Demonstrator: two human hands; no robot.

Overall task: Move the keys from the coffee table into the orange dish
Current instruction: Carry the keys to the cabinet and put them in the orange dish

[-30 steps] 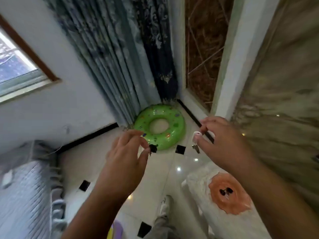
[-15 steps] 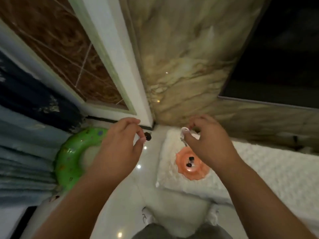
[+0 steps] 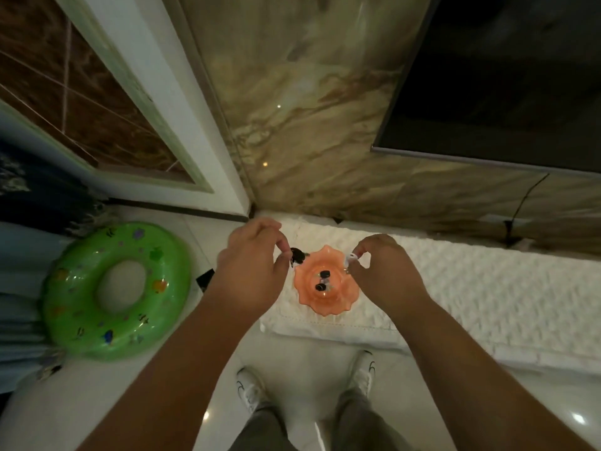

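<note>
The orange dish (image 3: 338, 302), scalloped at its rim, rests on a white textured cloth (image 3: 471, 288) near the cloth's left end. Two black-headed keys (image 3: 322, 279) lie inside it. My left hand (image 3: 250, 271) pinches a black-headed key (image 3: 296, 255) just over the dish's left rim. My right hand (image 3: 383, 271) pinches a white-headed key (image 3: 350, 259) over the right rim. Both hands hover a little above the dish.
A green inflatable swim ring (image 3: 117, 296) lies on the white tiled floor to the left. A marble wall (image 3: 312, 118) and a dark screen (image 3: 504, 76) rise behind the cloth-covered surface. My white shoes (image 3: 250, 388) stand at its front edge.
The view has swung right from the curtain and window to face the dish. Both hands, still pinching their keys, have come down to either side of the dish.
</note>
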